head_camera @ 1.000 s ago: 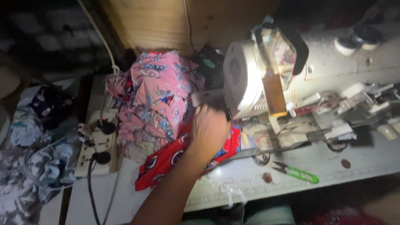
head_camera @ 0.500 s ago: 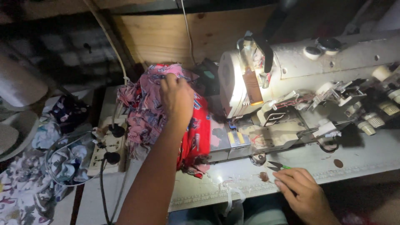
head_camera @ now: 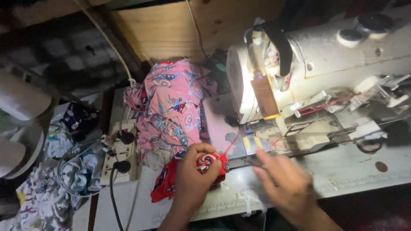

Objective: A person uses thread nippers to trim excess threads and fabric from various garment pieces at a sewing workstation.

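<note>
A: What does the left hand [head_camera: 192, 177] have?

B: It is closed around a bunched piece of red printed fabric [head_camera: 205, 164], gripping it down on the counter [head_camera: 342, 171]. Half a second ago that same hand was raised, resting on top of the pink printed pile [head_camera: 171, 107] farther out from the person. Now it has come back low and near, and the red piece has come with it.

A: So the red piece has left the pile?

B: It looks that way. The red cloth now lies under and to the left of the left hand, just in front of the pink pile and touching its lower edge, instead of hanging down the pile's side.

A: And the right hand [head_camera: 284, 184]?

B: It was low at the counter's near edge a moment ago. Now it has moved up and in, flat and open over the counter, fingers [head_camera: 267, 160] spread loosely toward the bed of the white sewing machine [head_camera: 325, 64]. It is blurred, so I can't tell whether it pinches anything; it appears to hold nothing.

A: How close are the two hands?

B: Near each other, not touching. A thin red thread [head_camera: 233, 141] runs from the red fabric up toward the machine, between them.

A: Anything else beside the left hand?

B: A white power strip [head_camera: 122, 149] with black plugs sits to its left, and loose patterned cloth [head_camera: 38, 205] lies beyond that.
</note>
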